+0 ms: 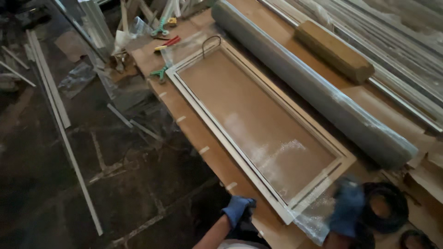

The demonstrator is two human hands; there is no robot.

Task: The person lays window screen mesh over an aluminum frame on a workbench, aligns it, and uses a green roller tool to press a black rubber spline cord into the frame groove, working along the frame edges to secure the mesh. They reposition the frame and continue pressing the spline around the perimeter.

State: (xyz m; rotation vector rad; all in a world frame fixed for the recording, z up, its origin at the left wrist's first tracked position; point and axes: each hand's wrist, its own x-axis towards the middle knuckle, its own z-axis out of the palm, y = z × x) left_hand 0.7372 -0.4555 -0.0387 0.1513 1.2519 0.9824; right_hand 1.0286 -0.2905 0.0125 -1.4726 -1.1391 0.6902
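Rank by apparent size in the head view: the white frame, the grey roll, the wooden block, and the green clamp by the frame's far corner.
1. White frame and grey roll: too alike in extent to separate.
2. Wooden block.
3. Green clamp, clearly smallest, though it lies farther from the camera.

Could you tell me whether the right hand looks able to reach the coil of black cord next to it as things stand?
Probably yes: the right hand hovers right beside the black cord coil, nothing between them.
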